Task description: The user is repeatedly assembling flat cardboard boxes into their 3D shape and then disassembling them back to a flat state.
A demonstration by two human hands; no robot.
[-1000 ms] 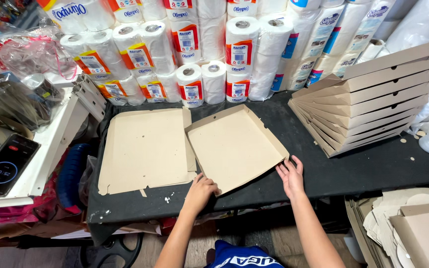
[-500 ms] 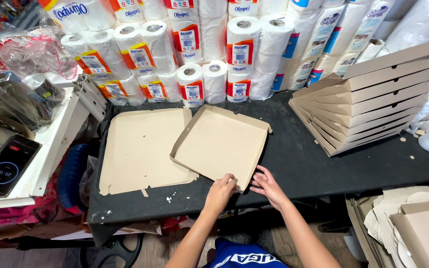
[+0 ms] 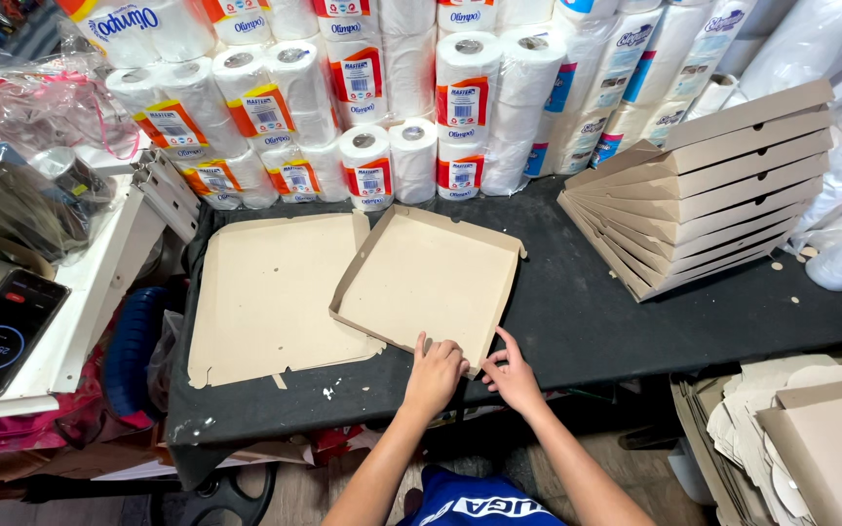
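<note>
Both hands are down at the near edge of the half-folded cardboard box [image 3: 428, 280] sitting on the black table [image 3: 577, 312], next to its flat lid panel [image 3: 270, 292]. The left hand [image 3: 434, 370] is pinching the front flap near the corner, while the right hand [image 3: 514, 375] just rests its fingertips on that same corner, fingers spread, not really gripping anything. There's a stack of finished boxes [image 3: 699, 190] well off to the right, and paper rolls [image 3: 392, 88] piled along the back.

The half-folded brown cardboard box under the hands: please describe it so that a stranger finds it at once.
On the black table, in front of the wall of white paper rolls, lies a brown cardboard sheet. The half-folded brown cardboard box is its right half, which the left hand and right hand touch. Only it has raised walls and lies open, unlike the stacked closed boxes.
</note>
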